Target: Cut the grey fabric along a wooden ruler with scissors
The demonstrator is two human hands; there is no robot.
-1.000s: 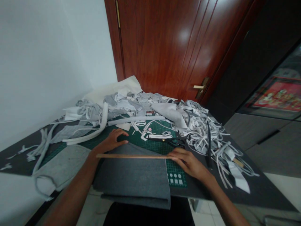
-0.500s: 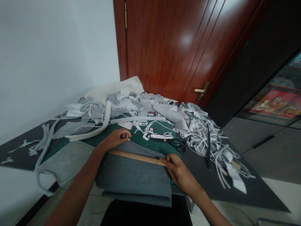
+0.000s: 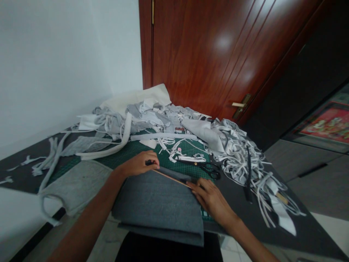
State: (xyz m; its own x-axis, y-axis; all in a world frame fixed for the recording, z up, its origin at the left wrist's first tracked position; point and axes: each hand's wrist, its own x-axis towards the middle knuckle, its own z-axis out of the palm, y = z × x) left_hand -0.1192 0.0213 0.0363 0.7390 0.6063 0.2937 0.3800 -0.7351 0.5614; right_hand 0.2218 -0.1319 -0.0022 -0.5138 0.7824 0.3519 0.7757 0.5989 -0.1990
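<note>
A folded piece of dark grey felt-like fabric (image 3: 158,203) lies at the table's front edge, partly hanging over it. Across its upper part, a thin wooden ruler (image 3: 171,178) stands tilted nearly edge-on. The fingers of my right hand (image 3: 208,194) pinch the ruler's right end. My left hand (image 3: 141,163) is closed at the ruler's other end, with a small black object (image 3: 149,162) between its fingers; its kind is not clear. Just beyond the fabric, black-handled scissors (image 3: 209,168) rest on the green cutting mat (image 3: 188,148).
Heaps of grey and white fabric scraps (image 3: 231,142) line the back and right of the dark table (image 3: 297,222). A pale grey fabric piece (image 3: 81,182) lies at left. A black strip (image 3: 249,174) sits at right. Behind stand a wall and a wooden door (image 3: 196,54).
The ruler has tipped from lying flat on the fabric to nearly edge-on. My left hand has shifted slightly right along the fabric's top edge. The view has turned slightly.
</note>
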